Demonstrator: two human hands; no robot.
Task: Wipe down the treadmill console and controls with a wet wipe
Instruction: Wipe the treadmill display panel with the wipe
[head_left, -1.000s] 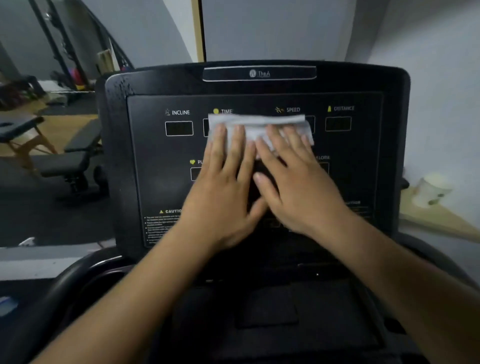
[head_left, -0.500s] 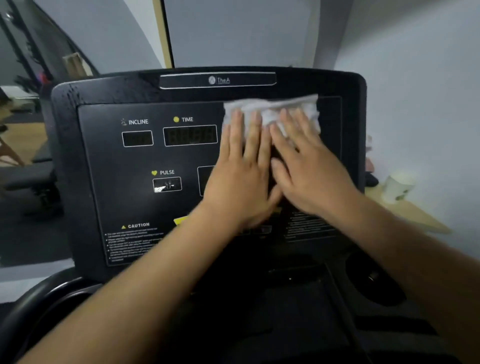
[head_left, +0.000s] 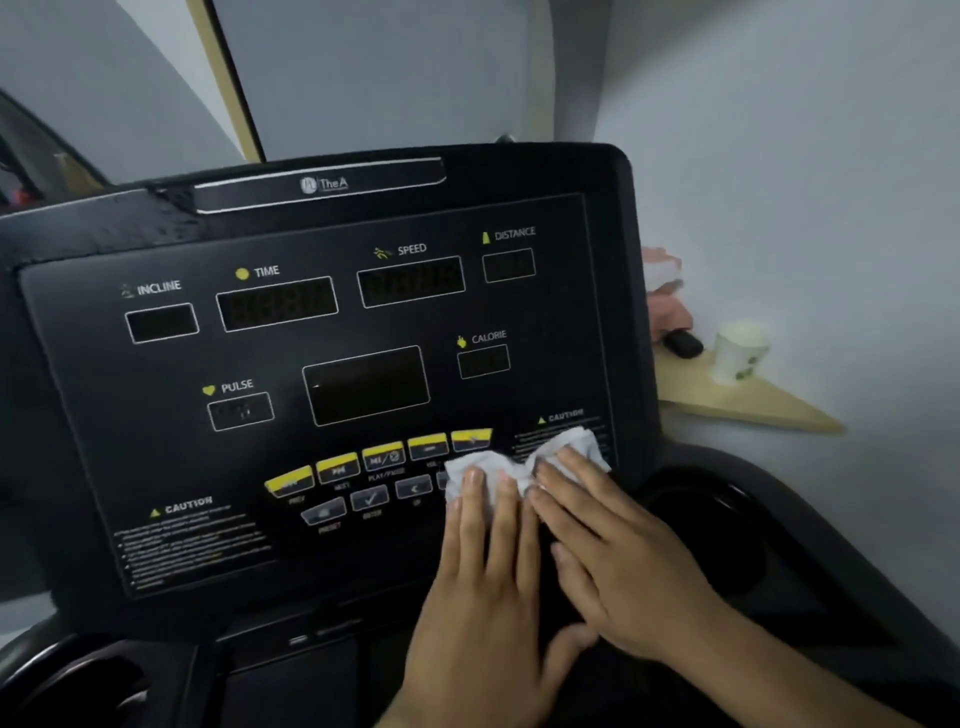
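Note:
The black treadmill console (head_left: 156, 447) fills the view, with dark display windows and a row of yellow and grey buttons (head_left: 379, 460) along its lower middle. A crumpled white wet wipe (head_left: 511, 460) lies at the console's lower right, over the right end of the buttons and next to the right caution label. My left hand (head_left: 483, 587) and my right hand (head_left: 618, 556) lie flat side by side, fingertips pressing the wipe against the panel. Most of the wipe's lower part is hidden under my fingers.
A round cup holder (head_left: 696, 525) is sunk into the tray right of the console. Behind it a wooden corner shelf (head_left: 748, 402) carries a white paper cup (head_left: 737, 353), a dark small object and a pink item. Walls stand close behind and to the right.
Both hands slid the wipe from the top middle of the panel to the upper right, then down to the lower right by the buttons. The wipe is now bunched up.

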